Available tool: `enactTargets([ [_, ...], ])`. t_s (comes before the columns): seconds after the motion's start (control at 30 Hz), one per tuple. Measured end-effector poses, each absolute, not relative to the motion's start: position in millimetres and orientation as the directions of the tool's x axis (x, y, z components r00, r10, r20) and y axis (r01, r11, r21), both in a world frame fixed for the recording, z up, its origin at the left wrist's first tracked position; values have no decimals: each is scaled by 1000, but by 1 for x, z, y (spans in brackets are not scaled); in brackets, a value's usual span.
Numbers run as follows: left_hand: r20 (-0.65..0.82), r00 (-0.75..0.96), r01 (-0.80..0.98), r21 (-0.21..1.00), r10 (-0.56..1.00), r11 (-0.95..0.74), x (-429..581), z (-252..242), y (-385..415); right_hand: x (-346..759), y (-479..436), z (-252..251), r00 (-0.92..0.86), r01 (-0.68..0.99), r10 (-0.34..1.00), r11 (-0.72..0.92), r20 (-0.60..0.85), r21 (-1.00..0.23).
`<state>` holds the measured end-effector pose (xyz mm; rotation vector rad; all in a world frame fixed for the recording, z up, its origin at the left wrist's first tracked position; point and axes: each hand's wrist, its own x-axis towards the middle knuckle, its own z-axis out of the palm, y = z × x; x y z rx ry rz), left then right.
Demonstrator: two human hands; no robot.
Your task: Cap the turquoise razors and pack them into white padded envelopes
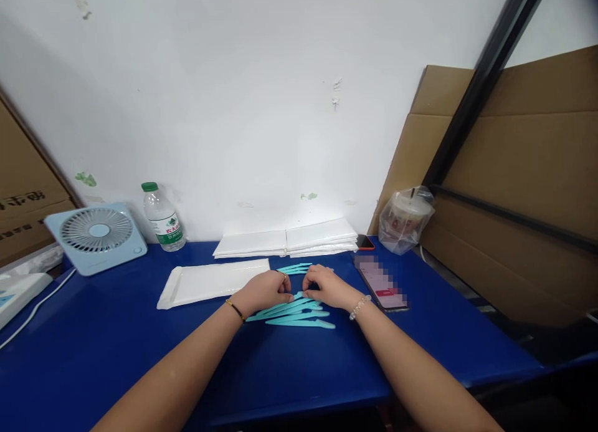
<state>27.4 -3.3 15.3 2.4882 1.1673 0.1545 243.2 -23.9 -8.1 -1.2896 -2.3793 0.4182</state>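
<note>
Several slim teal eyebrow razors (301, 323) lie fanned out on the blue table under my hands. My left hand (267, 291) is closed, its thumb and fingertips at the upper razors of the fan. From the other side my right hand (331, 287) pinches the end of a razor at the top of that fan. The two sets of fingertips are close together, and the fingers partly hide what is between them. Behind the hands lies a second small group of teal razors (299, 268). A white padded packet (212, 281) lies flat just left of my left hand.
White packets (322, 237) are stacked against the wall. A phone (380, 282) lies to the right, with another phone (365, 242) behind it and a bagged drink cup (405, 220). At left stand a blue fan (99, 235), a water bottle (163, 220) and a power strip (21, 292).
</note>
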Motion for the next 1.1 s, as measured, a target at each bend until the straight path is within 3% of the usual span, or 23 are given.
enactTargets([
  [0.27, -37, 618, 742, 356, 785, -567, 36, 15, -7, 247, -26, -1, -534, 700, 823, 558, 193, -445],
  [0.43, 28, 583, 768, 307, 812, -562, 46, 29, 7, 268, -19, 4, -457, 707, 841, 542, 291, -454],
  [0.6, 66, 594, 764, 267, 802, -587, 56, 28, 20, 285, -14, 0, -345, 700, 896, 444, 279, -559],
  [0.77, 81, 601, 756, 266, 795, -598, 59, 24, 20, 274, -15, -3, -361, 606, 903, 417, 233, -678],
  [0.97, 85, 607, 740, 300, 790, -602, 63, 20, 23, 277, -10, -5, -326, 579, 923, 365, 203, -730],
  [1.1, 113, 586, 763, 254, 802, -594, 58, 20, 28, 294, -9, -5, -277, 605, 940, 333, 201, -723],
])
